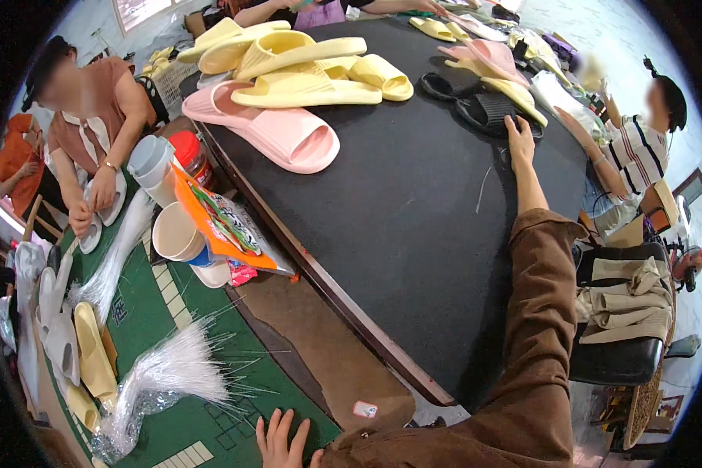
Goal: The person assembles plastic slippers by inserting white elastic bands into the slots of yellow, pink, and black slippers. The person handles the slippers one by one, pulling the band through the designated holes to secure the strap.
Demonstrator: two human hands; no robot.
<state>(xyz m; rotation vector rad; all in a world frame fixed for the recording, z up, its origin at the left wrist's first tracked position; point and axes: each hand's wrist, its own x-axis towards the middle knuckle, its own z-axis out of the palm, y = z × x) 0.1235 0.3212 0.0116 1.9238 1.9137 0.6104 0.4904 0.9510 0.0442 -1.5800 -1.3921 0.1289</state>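
Observation:
Stretched out over the black tabletop (390,210), my right hand (520,142) grips the near edge of a black slipper (487,111). Part of that slipper is hidden behind my fingers. Another black slipper (438,86) lies just left of it, and a yellow slipper (515,97) is right behind. My left hand (285,441) rests with spread fingers on the green mat (277,382) at the bottom and holds nothing. Near it fans out a bundle of clear plastic strands (171,366).
A pile of yellow slippers (304,78) and a large pink slipper (265,129) occupy the table's far left. Paper cups (175,232), an orange snack bag (226,222) and a red-lidded jar (191,156) stand beside its edge. One person (93,117) handles slippers at left; another (639,140) sits at right.

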